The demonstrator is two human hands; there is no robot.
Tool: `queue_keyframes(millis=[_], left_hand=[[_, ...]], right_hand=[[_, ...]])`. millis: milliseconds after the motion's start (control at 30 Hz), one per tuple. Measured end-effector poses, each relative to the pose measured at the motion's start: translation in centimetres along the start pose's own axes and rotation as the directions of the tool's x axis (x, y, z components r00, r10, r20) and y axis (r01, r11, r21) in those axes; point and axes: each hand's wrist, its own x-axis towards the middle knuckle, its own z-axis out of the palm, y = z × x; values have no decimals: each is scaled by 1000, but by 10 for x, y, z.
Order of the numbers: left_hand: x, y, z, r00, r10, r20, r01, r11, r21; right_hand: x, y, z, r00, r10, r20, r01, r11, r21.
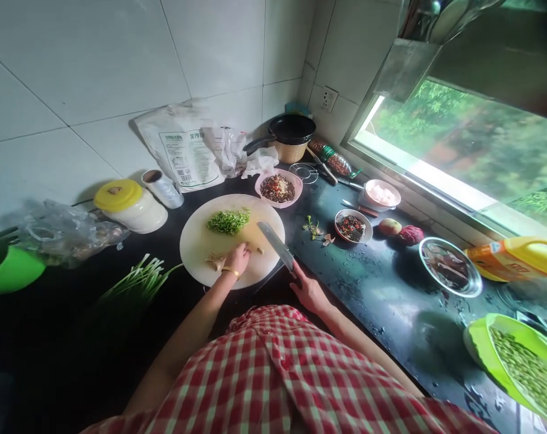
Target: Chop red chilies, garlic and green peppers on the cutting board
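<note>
A round white cutting board (196,232) lies on the dark counter. On it sits a heap of chopped green herbs or scallions (228,222). My left hand (237,259), with a yellow bangle at the wrist, rests low over the board with its fingers curled together; whatever they hold is hidden. Beside it, to the left, lies a knobbly piece that looks like ginger (216,261), and a small pale piece (260,250) lies to its right. In my right hand (310,292) is a kitchen knife (275,242), its broad blade angled over the board's right side.
A pink bowl of chopped seasonings (277,188) touches the board's far edge. Long green stalks (137,280) lie left. A yellow-lidded jar (131,205) stands behind them. To the right are a small bowl (353,226), a metal bowl (451,266) and a green basin (481,343).
</note>
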Motion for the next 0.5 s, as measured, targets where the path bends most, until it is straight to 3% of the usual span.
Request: queue_keyframes(millis=[167, 267, 333, 400, 500], left_hand=[[-37, -15, -34, 976, -117, -185, 51, 943, -328], [-54, -17, -43, 965, -162, -208, 85, 939, -332], [-58, -19, -43, 963, -164, -215, 94, 949, -300], [-57, -20, -35, 970, -144, -197, 92, 963, -253], [-46, -18, -10, 992, -83, -100, 60, 975, -215]], right_hand=[[5, 6, 16, 998, -36, -42, 21, 947, -322], [6, 8, 21, 998, -15, 68, 45, 892, -450], [7, 10, 21, 979, 13, 203, 92, 861, -500], [9, 11, 18, 966, 23, 259, 117, 851, -512], [16, 10, 8, 993, 7, 122, 49, 889, -455]])
